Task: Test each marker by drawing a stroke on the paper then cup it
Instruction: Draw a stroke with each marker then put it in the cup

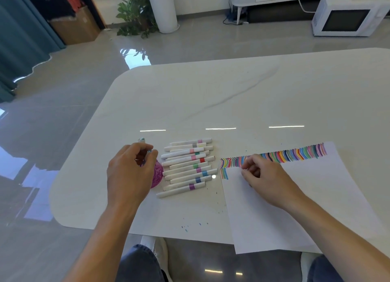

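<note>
1. Left hand: seen from the back, with the forearm entering from the lower edge. It is held over the left part of the table. Its fingers are curled round a marker.
2. Marker: only the upper end projects above the hand, and it leans slightly. The barrel and lower end are hidden behind the hand.
3. Cup: pink and textured, standing on the table directly under the left hand. Only its right side shows. Whether the marker's lower end is inside it cannot be determined.
4. Right hand: resting on the near-left corner area of the paper, wrist low. Its fingers are curled inward, beside the strokes. Whether they pinch anything cannot be determined.
5. Strokes: a multicoloured row along the far edge of the paper, partly covered by the right hand. A few more sit below at its left end.
6. Markers: a row of white ones with coloured bands lies flat on the table, between the cup and the paper.
7. Ink specks: small and scattered on the table near the paper's left edge.
</note>
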The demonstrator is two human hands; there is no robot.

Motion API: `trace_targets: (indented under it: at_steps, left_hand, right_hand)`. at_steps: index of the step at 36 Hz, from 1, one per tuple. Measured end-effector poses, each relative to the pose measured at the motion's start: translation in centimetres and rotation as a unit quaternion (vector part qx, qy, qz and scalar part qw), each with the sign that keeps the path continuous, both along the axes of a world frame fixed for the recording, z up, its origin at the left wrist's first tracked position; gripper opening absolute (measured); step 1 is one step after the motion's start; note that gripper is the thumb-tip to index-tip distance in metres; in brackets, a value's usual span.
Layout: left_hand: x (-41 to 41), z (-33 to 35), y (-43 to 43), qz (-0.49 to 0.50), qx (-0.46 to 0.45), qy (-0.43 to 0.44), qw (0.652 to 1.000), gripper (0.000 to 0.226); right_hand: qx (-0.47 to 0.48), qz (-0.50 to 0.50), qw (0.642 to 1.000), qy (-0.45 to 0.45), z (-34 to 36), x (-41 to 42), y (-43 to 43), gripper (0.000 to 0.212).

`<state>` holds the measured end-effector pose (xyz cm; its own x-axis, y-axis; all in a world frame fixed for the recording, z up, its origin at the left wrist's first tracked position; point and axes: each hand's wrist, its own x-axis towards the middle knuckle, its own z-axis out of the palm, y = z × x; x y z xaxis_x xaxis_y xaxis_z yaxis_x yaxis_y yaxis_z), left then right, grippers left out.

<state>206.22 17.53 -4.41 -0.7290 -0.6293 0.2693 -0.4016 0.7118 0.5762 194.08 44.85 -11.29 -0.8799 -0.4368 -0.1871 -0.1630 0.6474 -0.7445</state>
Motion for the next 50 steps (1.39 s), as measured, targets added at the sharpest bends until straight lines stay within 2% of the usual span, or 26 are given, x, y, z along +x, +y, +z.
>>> trace_targets:
  at_steps: [4,8,11,15,18,22,26,34,44,50]
  left_hand:
    - [-0.1,0.0,0.2,-0.012,-0.014,0.016,1.0,0.026]
    - [-0.2,0.0,1.0,-0.069,-0.137,0.031,0.988,0.033]
    - [-0.5,-0.4,2.2,-0.151,-0.183,0.037,0.971,0.034]
    - [-1.0,-2.0,4.0,-0.258,-0.146,-0.049,0.954,0.025]
    - [-1.2,-3.0,4.8,-0.277,-0.114,-0.134,0.945,0.016]
    - [-1.2,-3.8,5.1,-0.273,-0.105,-0.223,0.93,0.016]
    - [-1.4,-4.2,5.3,-0.263,-0.1,-0.248,0.927,0.014]
    - [-1.6,-4.2,5.7,-0.263,-0.115,-0.238,0.928,0.013]
    - [-2.6,-3.0,6.6,-0.244,0.047,-0.119,0.961,0.012]
    - [-3.3,-2.2,7.8,-0.239,0.214,-0.027,0.947,0.035]
  right_hand:
    - [-0.001,-0.004,1.0,-0.002,-0.1,0.1,0.0,0.002]
    - [-0.008,-0.009,1.0,-0.005,0.0,0.2,0.1,0.003]
    - [-0.016,-0.01,1.0,-0.006,0.3,0.6,0.3,0.003]
    - [-0.05,-0.017,0.998,-0.02,0.6,1.4,1.0,0.006]
    - [-0.067,-0.01,0.997,-0.023,1.1,1.7,1.6,0.011]
    - [0.0,0.018,0.999,0.038,1.2,1.0,2.6,0.02]
    - [0.086,0.042,0.992,0.08,0.4,0.6,3.0,0.027]
    - [0.098,0.056,0.99,0.085,0.0,0.5,2.5,0.029]
    - [0.11,0.052,0.988,0.091,-0.1,0.9,2.1,0.027]
    - [0.122,0.046,0.986,0.104,-0.3,1.2,1.8,0.027]
